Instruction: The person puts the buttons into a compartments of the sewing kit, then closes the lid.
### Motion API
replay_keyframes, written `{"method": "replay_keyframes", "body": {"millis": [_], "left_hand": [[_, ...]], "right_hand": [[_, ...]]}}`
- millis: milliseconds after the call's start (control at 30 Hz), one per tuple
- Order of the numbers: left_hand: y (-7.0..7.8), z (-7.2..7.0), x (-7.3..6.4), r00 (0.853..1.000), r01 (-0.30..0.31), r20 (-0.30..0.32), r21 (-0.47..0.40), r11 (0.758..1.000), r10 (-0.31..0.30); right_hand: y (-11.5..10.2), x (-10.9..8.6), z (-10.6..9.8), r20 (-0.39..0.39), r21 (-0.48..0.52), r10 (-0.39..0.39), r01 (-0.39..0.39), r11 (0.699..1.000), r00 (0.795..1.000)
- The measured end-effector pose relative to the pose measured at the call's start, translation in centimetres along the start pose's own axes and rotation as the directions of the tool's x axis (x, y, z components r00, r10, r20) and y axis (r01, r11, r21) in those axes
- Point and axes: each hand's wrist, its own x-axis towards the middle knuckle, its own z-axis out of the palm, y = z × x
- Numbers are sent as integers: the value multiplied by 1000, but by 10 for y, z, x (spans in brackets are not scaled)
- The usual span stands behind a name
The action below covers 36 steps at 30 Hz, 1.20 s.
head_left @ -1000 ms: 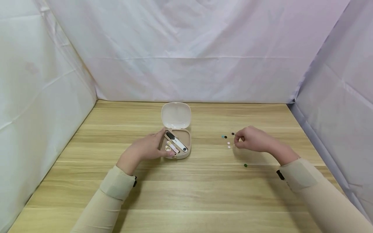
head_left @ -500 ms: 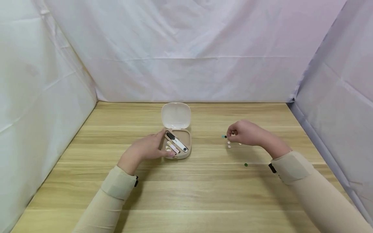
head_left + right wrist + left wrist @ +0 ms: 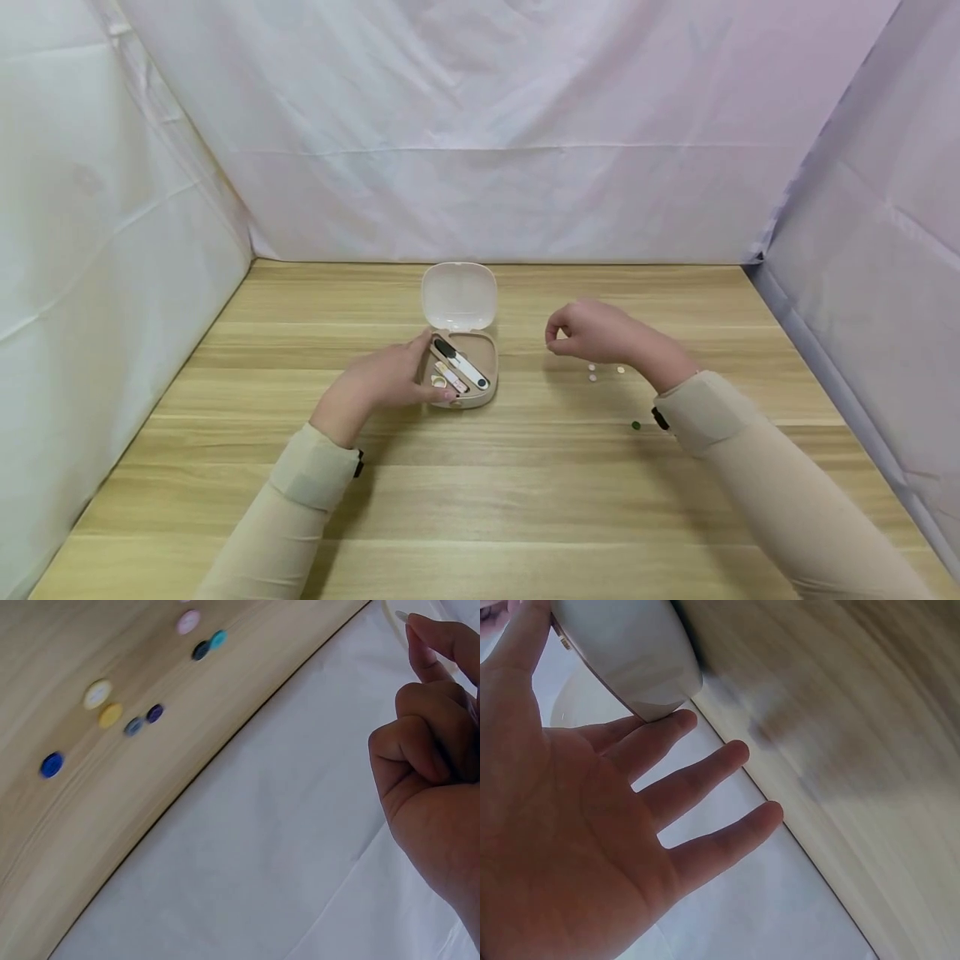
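A small beige box [image 3: 480, 350] lies with its lid [image 3: 459, 298] raised. In its tray are a black-and-white tool [image 3: 468, 369], a patterned strip [image 3: 451, 377] and a pale ring [image 3: 438, 382]. My left hand [image 3: 386, 381] holds the box by its left side, thumb at the front and forefinger toward the back; in the left wrist view the other fingers reach out straight under the box [image 3: 634, 656]. My right hand [image 3: 600, 333] is raised right of the box, thumb and forefinger pinching a small pale button [image 3: 403, 616], seen nearly edge-on; its other fingers are curled.
Two pink buttons [image 3: 592, 378], a yellowish one [image 3: 621, 370] and a green one [image 3: 636, 426] lie on the wooden table [image 3: 480, 500]. More show in the right wrist view, among them a blue button [image 3: 51, 764]. White cloth [image 3: 480, 200] hangs behind and at both sides.
My right hand has moved left and away from the buttons, toward the box, uncovering the pale ones. The left hand has stayed on the box.
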Motion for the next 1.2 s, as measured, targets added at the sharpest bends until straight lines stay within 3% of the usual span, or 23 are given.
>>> {"method": "replay_keyframes", "body": {"millis": [267, 433, 700, 933, 1200], "left_hand": [[6, 0, 3, 1000, 17, 17, -5, 1000, -17], [7, 2, 7, 1000, 23, 19, -58, 998, -22], [7, 1, 8, 999, 30, 26, -102, 994, -27], [6, 0, 8, 999, 32, 37, -116, 993, -28], [6, 1, 8, 999, 28, 41, -108, 994, -24]], "right_hand": [[-21, 34, 6, -38, -10, -46, 46, 999, 998], [-34, 58, 13, -72, -39, -71, 68, 997, 995], [-52, 87, 24, -46, -76, -72, 69, 995, 996], [-59, 104, 32, 6, -53, -71, 72, 996, 997], [-66, 111, 34, 17, -96, -43, 44, 994, 999]]}}
